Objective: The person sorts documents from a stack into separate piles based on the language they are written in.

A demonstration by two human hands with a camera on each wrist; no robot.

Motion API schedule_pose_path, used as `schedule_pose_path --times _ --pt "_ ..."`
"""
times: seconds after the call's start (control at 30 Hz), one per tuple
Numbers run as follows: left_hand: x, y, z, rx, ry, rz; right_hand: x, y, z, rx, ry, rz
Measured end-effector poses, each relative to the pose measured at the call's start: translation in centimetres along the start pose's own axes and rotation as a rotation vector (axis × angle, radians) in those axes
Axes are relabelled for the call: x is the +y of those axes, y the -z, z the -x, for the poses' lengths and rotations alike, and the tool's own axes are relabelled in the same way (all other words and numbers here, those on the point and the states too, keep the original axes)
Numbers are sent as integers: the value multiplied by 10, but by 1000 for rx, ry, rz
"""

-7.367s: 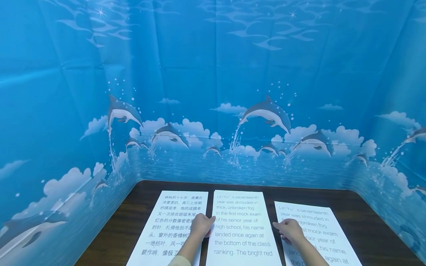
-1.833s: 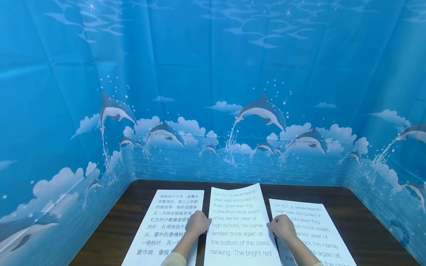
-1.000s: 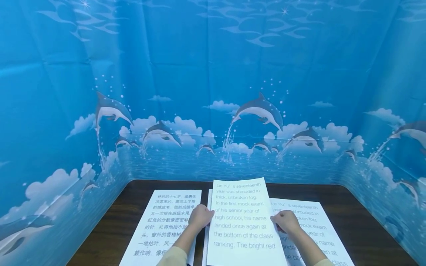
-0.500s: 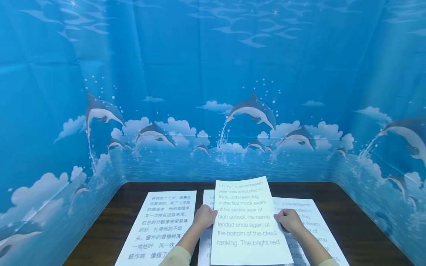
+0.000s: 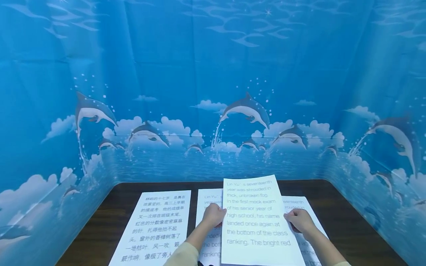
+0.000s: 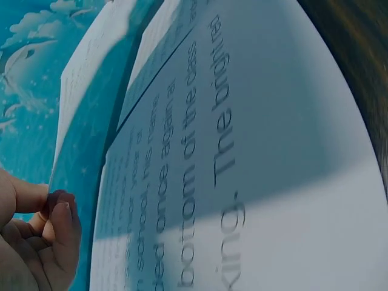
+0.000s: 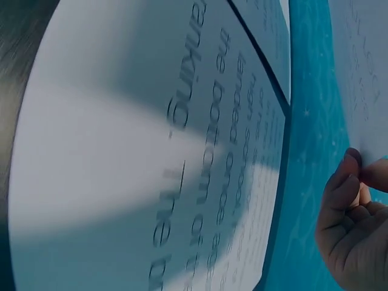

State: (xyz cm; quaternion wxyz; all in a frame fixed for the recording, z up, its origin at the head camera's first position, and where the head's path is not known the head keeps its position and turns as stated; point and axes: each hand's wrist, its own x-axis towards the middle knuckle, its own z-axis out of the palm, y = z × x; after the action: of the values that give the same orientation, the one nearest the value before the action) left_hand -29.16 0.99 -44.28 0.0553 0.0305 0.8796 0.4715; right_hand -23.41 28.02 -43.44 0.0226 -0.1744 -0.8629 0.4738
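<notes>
A printed sheet of paper (image 5: 256,221) with large English text is held up above the table, tilted towards the head camera. My left hand (image 5: 213,215) pinches its left edge between thumb and curled fingers. On the opposite edge, my right hand (image 5: 300,220) pinches it the same way. Both wrist views show thumb and fingertips meeting at the paper's edge, the left hand (image 6: 42,233) and the right hand (image 7: 357,224) each well over the table. Below the raised sheet lies a middle English page (image 5: 208,236), partly covered by it. The right-hand English page (image 5: 307,210) is also partly hidden.
A page with Chinese text (image 5: 156,225) lies flat on the left of the dark wooden table (image 5: 110,207). Behind and on both sides hangs a blue curtain (image 5: 186,74) printed with dolphins and clouds.
The top sheet of the middle stack has been lifted off and carried rightwards by both hands, uncovering another English page beneath. The head view has shifted slightly to the right.
</notes>
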Motion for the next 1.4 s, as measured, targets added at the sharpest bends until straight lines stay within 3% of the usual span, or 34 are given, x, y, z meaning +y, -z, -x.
schedule_pose_path --times 0.43,0.77,1.4 --pt "19 -31 4 -58 -36 48 18 35 6 19 -11 78" --pt "29 -50 7 -63 -72 46 33 50 6 47 -47 107" --pt "40 -83 12 -62 -80 61 65 71 -3 65 -86 153"
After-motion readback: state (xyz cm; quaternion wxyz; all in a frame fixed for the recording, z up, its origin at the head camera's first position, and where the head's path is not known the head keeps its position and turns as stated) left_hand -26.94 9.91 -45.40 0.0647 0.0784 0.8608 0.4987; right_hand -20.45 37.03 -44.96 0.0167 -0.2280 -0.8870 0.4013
